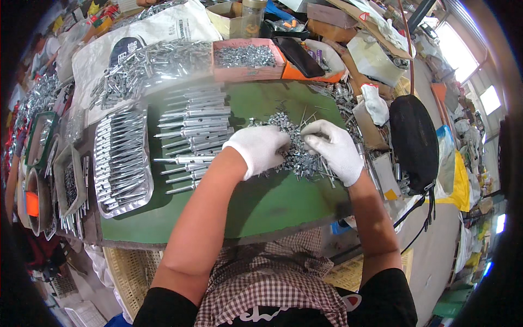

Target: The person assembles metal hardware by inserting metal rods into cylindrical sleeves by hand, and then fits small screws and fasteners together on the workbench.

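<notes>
Both my hands wear white gloves and meet at a pile of small silvery metal pieces (297,147) on the green tabletop. My left hand (256,148) is at the pile's left side, fingers curled inward; whatever they grip is hidden. My right hand (335,150) is at the right side, thumb and fingers pinched together over the pile; I cannot make out what is between them. Left of my left hand lies a row of metal rods with thicker sleeves (196,131), side by side. Further left, a silver metal tray (146,188) holds stacked, similar long parts.
Behind the pile stand a pink box (279,57) of small metal parts and a dark phone-like slab (299,56). Loose fasteners (136,68) lie on a white sack at the back left. A black bag (414,144) hangs at the right. Containers (76,180) crowd the left edge.
</notes>
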Motion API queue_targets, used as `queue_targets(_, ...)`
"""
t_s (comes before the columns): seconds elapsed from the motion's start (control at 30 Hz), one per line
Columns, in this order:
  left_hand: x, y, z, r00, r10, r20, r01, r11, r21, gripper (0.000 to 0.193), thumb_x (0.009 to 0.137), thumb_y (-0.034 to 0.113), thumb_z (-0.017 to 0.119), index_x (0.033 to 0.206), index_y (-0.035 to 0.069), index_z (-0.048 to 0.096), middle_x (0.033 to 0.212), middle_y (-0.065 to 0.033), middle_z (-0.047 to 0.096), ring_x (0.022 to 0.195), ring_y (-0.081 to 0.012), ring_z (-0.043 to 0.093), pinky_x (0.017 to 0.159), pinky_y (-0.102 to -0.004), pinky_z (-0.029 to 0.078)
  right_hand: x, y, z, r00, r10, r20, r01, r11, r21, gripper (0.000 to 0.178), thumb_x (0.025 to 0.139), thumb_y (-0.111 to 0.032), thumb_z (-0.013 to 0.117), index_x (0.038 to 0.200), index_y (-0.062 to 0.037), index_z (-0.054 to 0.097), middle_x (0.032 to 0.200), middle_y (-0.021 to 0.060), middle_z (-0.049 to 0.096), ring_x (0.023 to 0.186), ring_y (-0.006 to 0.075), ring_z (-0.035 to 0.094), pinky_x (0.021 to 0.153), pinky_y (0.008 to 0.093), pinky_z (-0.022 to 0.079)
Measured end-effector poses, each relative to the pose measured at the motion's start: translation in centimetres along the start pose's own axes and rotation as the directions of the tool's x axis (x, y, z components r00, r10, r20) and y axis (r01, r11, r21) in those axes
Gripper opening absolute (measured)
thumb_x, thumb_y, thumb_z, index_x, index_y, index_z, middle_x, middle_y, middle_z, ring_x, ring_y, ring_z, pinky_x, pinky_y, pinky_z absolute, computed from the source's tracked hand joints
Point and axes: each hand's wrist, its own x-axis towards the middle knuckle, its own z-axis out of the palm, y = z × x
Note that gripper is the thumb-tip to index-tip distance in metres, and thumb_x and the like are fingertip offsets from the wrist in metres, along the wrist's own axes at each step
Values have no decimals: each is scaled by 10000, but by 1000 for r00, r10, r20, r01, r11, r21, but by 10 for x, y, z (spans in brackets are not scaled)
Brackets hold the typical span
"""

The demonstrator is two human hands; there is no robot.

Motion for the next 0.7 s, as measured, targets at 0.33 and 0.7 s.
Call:
queue_targets(0.33, 3, 7, -10, 874, -71, -480, -182, 869, -461, 194, 792, 93, 727, 976, 45, 685, 927, -70, 662, 780, -171, 619, 734, -291, 511, 10, -20, 11, 999, 42, -22, -32, 939, 344, 348, 928, -177, 629, 1156, 51, 498, 977, 156, 659, 787, 193, 677, 646, 281, 550)
queue_targets(0.7, 4, 7, -11, 837, -91, -540, -202, 865, -459, 147, 790, 56, 709, 923, 40, 649, 905, -53, 641, 776, -159, 608, 711, -283, 503, 5, -24, 12, 998, 58, 32, -66, 921, 383, 295, 969, -182, 584, 1141, 57, 578, 993, 125, 663, 830, 198, 693, 675, 274, 552)
